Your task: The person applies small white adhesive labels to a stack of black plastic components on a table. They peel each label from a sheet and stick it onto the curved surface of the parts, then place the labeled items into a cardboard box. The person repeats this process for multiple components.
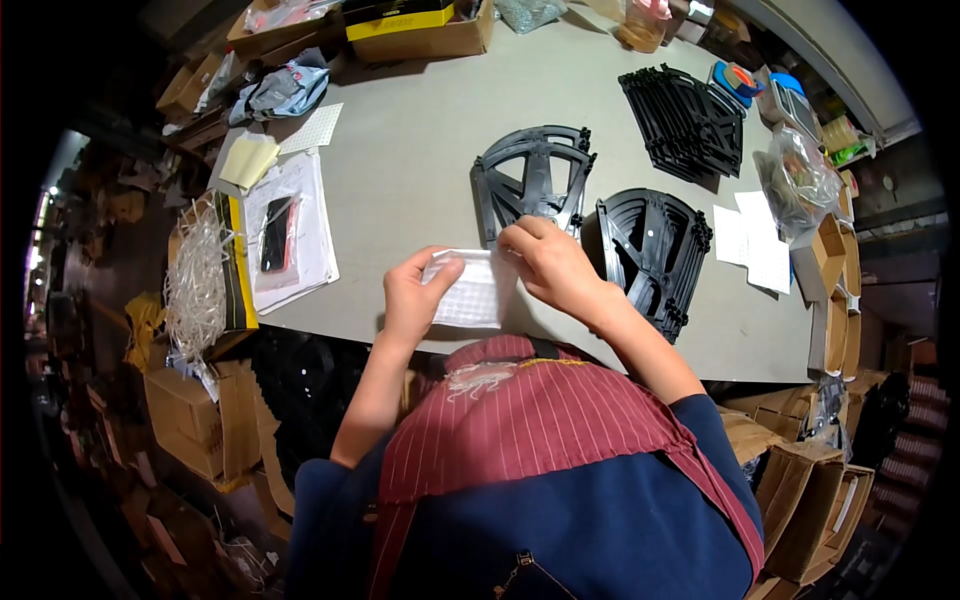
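Close to the table's front edge, my left hand [410, 298] grips a white sheet of small labels [470, 297] by its left side, thumb on top. The sheet carries rows of small cells. At the sheet's upper right corner, my right hand [555, 265] is closed in a pinch; its fingertips are partly hidden, so whether a single label is between them cannot be made out. Just beyond the right hand lies a black fan-shaped plastic frame [540, 165]. A stack of similar black frames [650, 240] lies to the right of that hand.
Another row of black frames [690, 120] lies at the far right. Loose white sheets [765, 240] are on the right, beside open cardboard boxes [830, 260]. At left, a phone in a clear sleeve [278, 235] rests on papers [310, 265]. Cartons [420, 38] line the back edge.
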A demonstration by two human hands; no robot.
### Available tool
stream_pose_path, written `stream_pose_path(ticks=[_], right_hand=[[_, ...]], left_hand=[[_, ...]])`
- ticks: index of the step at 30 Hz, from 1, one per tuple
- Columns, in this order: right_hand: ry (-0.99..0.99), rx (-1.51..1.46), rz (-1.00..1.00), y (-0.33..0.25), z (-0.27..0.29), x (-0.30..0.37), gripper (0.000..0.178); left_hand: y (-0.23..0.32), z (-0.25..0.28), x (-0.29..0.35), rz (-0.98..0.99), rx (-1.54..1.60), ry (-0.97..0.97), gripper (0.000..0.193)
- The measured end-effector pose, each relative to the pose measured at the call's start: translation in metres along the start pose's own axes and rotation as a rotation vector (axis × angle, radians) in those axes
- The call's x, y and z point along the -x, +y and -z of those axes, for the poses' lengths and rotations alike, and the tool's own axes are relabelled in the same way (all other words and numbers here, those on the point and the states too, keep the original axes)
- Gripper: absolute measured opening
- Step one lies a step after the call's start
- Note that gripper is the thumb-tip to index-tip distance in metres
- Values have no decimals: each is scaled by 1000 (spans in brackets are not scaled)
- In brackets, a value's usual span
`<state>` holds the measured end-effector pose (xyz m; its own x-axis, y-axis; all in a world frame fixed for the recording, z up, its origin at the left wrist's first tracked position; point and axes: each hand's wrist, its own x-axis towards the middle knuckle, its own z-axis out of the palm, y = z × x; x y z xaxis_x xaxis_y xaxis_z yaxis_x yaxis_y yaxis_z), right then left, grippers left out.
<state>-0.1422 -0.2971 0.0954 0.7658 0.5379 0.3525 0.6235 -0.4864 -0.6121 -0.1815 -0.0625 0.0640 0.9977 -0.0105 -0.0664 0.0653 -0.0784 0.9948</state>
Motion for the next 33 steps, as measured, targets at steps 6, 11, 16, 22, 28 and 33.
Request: stream_pose_path(ticks=[6, 11, 16, 22, 28, 33], right_hand=[[-32, -72, 72, 11, -11, -6, 18], [-65, -175, -201, 76, -4, -47, 12], [-257, -203, -703, 175, 7, -81, 21], [-210, 483, -453, 193, -11, -86, 31], [-275, 457, -603, 169, -14, -75, 73], [-52, 196, -792, 144, -7, -66, 53]], left_hand=[[-12, 12, -9, 272, 353, -38, 25], [-87, 39, -27, 300, 195, 96, 26], [-113, 42, -29, 121, -104, 185, 32], [-118, 42, -21, 84, -324, 264, 36], [-128, 40, -27, 28, -418, 285, 35], [-114, 33, -21, 6, -292, 327, 30]])
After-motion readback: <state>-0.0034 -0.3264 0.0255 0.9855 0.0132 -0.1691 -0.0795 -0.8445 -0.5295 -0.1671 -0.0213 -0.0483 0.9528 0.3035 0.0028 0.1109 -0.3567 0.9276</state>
